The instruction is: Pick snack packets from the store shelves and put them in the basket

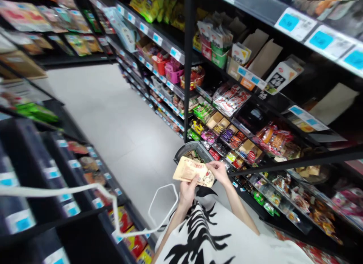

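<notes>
Between my two hands is a flat tan snack packet (pixel 188 169) with red print and a food picture at its right end. My left hand (pixel 187 193) grips its lower edge, thumb on top. The fingers of my right hand (pixel 219 171) are closed on the packet's right end. Just beyond, partly hidden by the packet, a grey plastic basket (pixel 187 147) holds several tan packets. What the basket rests on is hidden.
Shelves of bagged snacks with blue-and-white price tags (pixel 176 53) run along the right. A black post (pixel 190 67) stands ahead. Shelves with a white wire rack (pixel 85 188) line the left. Grey floor (pixel 113 116) lies between.
</notes>
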### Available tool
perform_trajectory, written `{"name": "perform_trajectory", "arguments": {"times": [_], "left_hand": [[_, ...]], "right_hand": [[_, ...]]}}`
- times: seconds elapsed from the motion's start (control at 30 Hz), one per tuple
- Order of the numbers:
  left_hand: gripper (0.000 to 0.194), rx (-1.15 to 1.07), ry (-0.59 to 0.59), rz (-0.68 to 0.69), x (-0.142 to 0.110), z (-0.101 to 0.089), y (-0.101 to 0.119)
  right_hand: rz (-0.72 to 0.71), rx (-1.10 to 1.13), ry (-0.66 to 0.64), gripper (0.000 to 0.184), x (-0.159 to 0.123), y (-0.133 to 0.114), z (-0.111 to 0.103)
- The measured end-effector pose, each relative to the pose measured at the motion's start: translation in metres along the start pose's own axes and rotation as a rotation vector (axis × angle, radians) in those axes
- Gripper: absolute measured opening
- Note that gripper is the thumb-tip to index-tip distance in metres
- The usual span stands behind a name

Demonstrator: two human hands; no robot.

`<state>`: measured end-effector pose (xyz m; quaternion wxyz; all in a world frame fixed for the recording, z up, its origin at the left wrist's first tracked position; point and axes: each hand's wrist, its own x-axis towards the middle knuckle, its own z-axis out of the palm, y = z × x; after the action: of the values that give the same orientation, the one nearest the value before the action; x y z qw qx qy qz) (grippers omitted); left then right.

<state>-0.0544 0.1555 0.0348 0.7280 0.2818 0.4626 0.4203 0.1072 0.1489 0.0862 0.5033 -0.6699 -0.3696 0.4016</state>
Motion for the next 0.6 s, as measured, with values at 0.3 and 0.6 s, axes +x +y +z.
{"name": "perform_trajectory", "arguments": {"times": [0.3, 0.6], "left_hand": [[0.053, 0.432, 0.063, 0.147, 0.003, -0.011, -0.015], [0.047, 0.844, -0.060, 0.416, 0.000, 0.016, -0.015]], "right_hand": [[-0.222, -0.485, 0.138, 0.014, -0.020, 0.004, 0.000], [-0.067, -0.271, 0.036, 0.042, -0.030, 0.006, -0.043]]}}
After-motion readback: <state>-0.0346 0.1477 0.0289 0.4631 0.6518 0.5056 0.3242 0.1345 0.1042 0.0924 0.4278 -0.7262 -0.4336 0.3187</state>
